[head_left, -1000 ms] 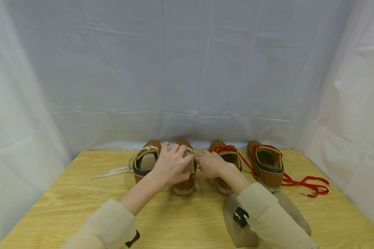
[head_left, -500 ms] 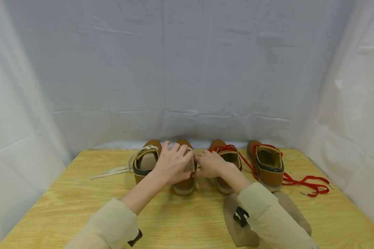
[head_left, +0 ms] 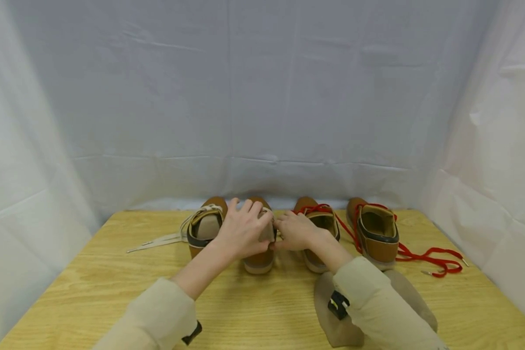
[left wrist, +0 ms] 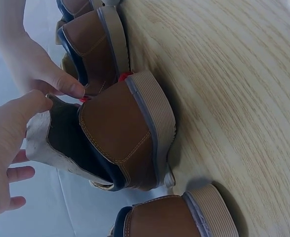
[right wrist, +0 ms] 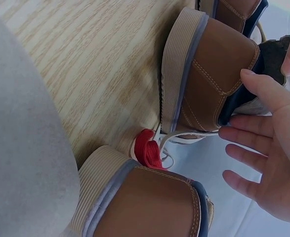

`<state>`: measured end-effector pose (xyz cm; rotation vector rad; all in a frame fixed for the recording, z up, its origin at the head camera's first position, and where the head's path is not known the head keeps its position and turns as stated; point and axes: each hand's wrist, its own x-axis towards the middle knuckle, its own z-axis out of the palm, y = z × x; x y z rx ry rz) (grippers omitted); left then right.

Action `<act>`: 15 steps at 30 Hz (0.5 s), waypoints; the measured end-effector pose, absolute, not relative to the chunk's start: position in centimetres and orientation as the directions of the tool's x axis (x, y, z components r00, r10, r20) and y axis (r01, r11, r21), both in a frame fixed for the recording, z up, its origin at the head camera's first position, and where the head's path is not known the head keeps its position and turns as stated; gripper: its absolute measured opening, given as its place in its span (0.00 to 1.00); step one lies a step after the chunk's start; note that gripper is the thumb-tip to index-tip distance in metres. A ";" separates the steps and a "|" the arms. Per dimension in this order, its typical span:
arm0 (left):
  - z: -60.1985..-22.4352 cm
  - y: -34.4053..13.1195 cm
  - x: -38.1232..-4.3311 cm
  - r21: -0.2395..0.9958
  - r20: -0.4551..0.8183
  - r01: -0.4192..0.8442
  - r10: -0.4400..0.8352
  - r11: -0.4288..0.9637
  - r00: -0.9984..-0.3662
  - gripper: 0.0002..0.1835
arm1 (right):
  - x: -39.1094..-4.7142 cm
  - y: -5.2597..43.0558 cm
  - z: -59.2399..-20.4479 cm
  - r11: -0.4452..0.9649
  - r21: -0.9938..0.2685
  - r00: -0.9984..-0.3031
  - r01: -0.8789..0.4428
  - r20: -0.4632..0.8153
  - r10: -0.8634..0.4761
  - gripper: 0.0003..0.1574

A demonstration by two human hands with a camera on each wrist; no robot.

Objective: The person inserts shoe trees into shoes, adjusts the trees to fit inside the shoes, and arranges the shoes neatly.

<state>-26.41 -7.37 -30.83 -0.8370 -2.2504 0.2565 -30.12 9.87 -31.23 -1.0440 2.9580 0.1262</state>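
Observation:
Below my left hand (head_left: 242, 231) is a brown shoe (head_left: 259, 265) with pale laces, second from the left. A grey insole (left wrist: 40, 140) stands up out of its opening, with a dark underside. The left thumb pinches the insole's heel edge, and the other fingers spread along its far face. At the shoe's right side, my right hand (head_left: 297, 231) touches the navy collar with thumb and forefinger. Its remaining fingers stretch out, spread apart, in the right wrist view. The insole's front end is hidden inside the shoe.
To the left stands a similar shoe (head_left: 197, 250) with an insole inside and pale laces (head_left: 157, 240) trailing. On the right are two red-laced shoes (head_left: 378, 250), their red laces (head_left: 442, 262) lying loose. Flat beige insoles (head_left: 413, 296) lie under the right sleeve.
Both hands stay at the same shoe. The left forearm shifts slightly to the right; the other shoes and loose insoles have not moved.

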 end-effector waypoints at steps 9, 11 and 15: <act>-30.6 -7.3 -26.6 -0.405 0.513 0.473 0.623 0.782 -0.591 0.28 | -30.2 10.0 -31.3 0.778 0.056 -0.780 -0.626 -0.042 -0.624 0.31; -30.5 -7.3 -26.6 -0.406 0.503 0.467 0.619 0.785 -0.603 0.28 | -30.2 9.9 -31.2 0.777 0.055 -0.779 -0.627 -0.042 -0.626 0.30; -30.4 -7.3 -26.6 -0.405 0.494 0.460 0.613 0.790 -0.617 0.28 | -30.2 9.8 -31.2 0.774 0.056 -0.776 -0.631 -0.041 -0.630 0.29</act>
